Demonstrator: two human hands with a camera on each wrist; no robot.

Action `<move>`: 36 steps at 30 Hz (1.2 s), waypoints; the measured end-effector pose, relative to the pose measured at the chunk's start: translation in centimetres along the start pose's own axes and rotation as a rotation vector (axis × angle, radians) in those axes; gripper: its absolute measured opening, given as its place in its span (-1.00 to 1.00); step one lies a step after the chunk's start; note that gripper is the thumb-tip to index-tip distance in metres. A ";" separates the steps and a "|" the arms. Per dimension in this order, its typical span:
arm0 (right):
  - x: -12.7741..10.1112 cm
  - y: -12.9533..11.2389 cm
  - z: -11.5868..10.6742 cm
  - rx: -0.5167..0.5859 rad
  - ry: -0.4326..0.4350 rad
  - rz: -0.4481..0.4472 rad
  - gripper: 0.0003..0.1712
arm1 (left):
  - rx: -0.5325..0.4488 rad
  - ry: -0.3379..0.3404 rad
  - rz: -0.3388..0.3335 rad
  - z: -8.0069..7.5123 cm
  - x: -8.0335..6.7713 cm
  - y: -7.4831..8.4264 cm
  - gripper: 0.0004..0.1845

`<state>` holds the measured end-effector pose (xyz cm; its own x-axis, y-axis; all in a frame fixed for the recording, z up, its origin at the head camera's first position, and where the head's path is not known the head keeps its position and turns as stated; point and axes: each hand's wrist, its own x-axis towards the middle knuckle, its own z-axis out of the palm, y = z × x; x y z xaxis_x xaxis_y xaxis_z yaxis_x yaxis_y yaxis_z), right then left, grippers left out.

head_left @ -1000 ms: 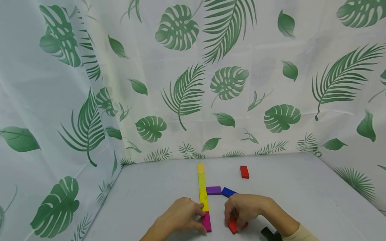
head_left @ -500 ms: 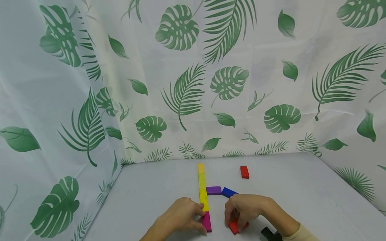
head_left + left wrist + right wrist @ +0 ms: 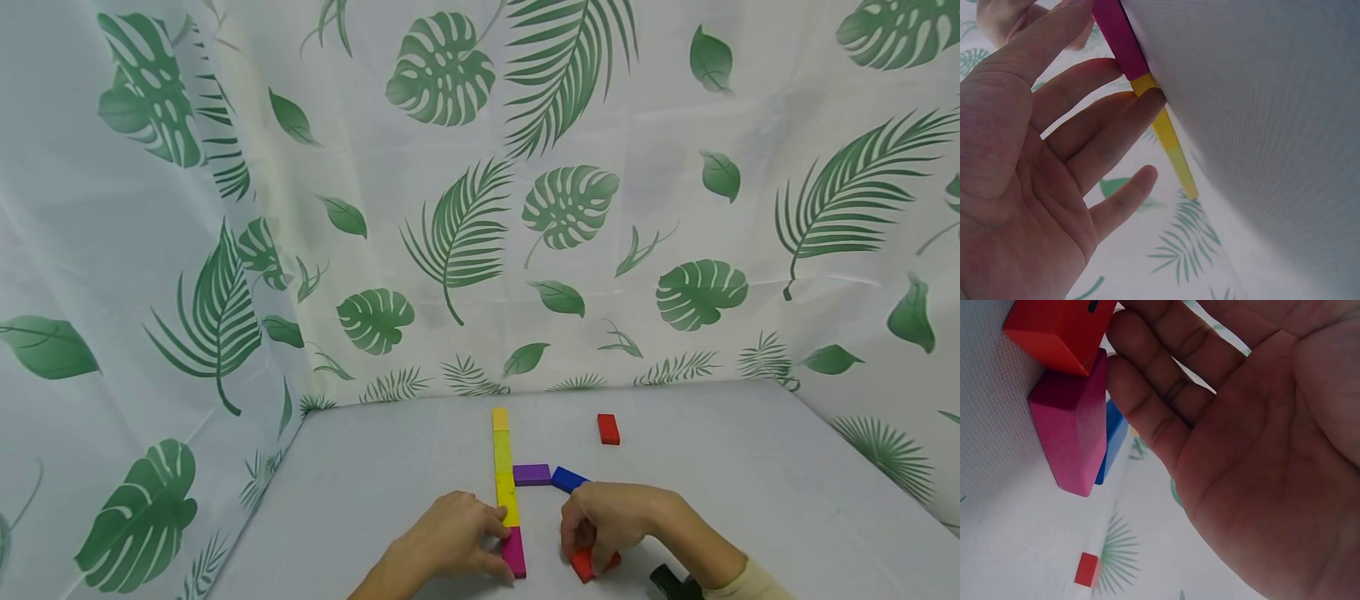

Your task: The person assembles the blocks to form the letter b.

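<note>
— While the left hand (image 3: 450,542) lies beside the row of blocks (image 3: 504,479), what are its fingers doing?

— They are nearly straight. In the left wrist view the fingertips (image 3: 1147,100) press against the side of the row where the yellow block (image 3: 1145,83) meets the magenta block (image 3: 1119,37). Nothing is gripped; it is a flat, steadying touch.

— And the right hand (image 3: 611,521)?

— Its fingers curl down over a red block (image 3: 583,564) on the table (image 3: 750,483), just right of the row's near end. The right wrist view shows the red block (image 3: 1060,331) at the fingertips (image 3: 1124,337), with a pink block (image 3: 1072,434) right under it and a blue block (image 3: 1113,434) behind. The hand seems to pinch the red one, though the thumb's contact is hidden.

— How would that block handle?

— I judge it light, hard and stiff, like painted wood, with smooth faces that could slip. A pinch on its two long sides should hold best, and it would slide easily on the cloth.

— What lies past the fingers?

— A purple block (image 3: 532,474) touches the row's right side beyond the right knuckles, the blue block (image 3: 567,479) is just beside it, and another red block (image 3: 608,428) sits well apart, farther off.
</note>
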<state>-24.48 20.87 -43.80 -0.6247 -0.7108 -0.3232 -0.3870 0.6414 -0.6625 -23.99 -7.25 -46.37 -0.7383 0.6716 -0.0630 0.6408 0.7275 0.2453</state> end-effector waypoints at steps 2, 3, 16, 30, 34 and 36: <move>0.0 0.0 0.0 0.004 0.000 0.001 -0.64 | 0.004 0.002 0.003 0.0 0.0 0.0 -0.47; 0.0 0.0 0.0 0.006 0.001 0.001 -0.64 | 0.005 0.001 0.003 0.0 0.0 0.0 -0.47; -0.2 0.1 0.0 -0.002 0.004 0.024 -0.66 | 0.015 0.007 0.013 0.0 0.0 -0.1 -0.46; 0.0 0.4 -0.2 -0.008 -0.005 0.026 -0.64 | 0.017 0.012 0.022 0.0 -0.1 -0.1 -0.46; 0.0 0.4 -0.2 -0.012 -0.001 0.031 -0.64 | 0.021 0.015 0.021 0.0 -0.2 -0.1 -0.45; 0.0 0.4 -0.2 -0.014 -0.001 0.032 -0.64 | 0.017 0.009 0.013 0.0 -0.1 -0.1 -0.46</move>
<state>-24.74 21.16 -43.95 -0.6362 -0.6901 -0.3450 -0.3764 0.6679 -0.6420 -23.96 -7.40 -46.40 -0.7316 0.6798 -0.0512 0.6539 0.7210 0.2294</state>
